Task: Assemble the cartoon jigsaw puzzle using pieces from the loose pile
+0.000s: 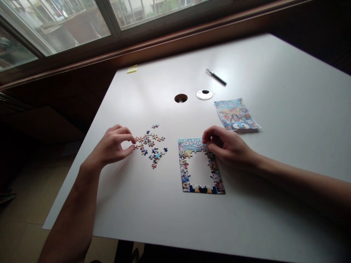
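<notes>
A jigsaw puzzle [184,175] lies on the table with its border joined and its middle showing bare white tabletop. My right hand [229,146] rests at the puzzle's upper right corner, thumb and index finger pinched together over it. What those fingertips hold, if anything, is hidden. Left of the puzzle spreads a loose pile of small puzzle pieces [148,140]. At the pile's left edge is my left hand [116,144], with thumb and forefinger nearly meeting around a small reddish puzzle piece [135,147].
A printed reference picture [236,113] lies beyond my right hand. Farther back are a dark pen [216,77], a round metal cover [204,95] and a hole in the tabletop [181,98]. Yellow tape [132,69] marks the far left corner, below a window [68,22].
</notes>
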`<act>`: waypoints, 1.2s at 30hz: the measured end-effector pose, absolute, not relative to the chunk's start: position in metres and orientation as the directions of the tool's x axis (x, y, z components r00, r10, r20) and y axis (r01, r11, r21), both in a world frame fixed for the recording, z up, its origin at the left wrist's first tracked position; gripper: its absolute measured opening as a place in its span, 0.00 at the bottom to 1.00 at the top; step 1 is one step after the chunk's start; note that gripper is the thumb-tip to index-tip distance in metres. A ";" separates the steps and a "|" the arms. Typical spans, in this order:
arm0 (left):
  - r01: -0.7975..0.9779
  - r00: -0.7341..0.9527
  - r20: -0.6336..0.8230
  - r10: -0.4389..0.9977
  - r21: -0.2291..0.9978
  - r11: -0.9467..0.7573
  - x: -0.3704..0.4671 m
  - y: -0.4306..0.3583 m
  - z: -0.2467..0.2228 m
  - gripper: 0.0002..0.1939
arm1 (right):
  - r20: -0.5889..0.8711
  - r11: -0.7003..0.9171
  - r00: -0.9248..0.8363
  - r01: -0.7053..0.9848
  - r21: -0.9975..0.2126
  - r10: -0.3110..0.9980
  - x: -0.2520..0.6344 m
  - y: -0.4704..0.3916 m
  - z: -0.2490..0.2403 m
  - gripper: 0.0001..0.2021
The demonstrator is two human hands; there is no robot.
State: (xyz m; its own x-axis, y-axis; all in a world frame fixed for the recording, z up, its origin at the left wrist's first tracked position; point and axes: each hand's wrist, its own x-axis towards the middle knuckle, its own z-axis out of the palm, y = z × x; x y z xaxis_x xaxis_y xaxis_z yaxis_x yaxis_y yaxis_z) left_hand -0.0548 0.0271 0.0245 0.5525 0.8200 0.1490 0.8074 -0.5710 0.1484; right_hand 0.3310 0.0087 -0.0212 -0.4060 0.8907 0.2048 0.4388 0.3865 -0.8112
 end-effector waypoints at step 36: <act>0.799 0.540 -0.140 0.830 0.396 -0.453 -0.060 0.024 0.028 0.06 | 0.259 0.446 -0.424 0.436 -0.782 0.868 0.329 0.009 -0.023 0.08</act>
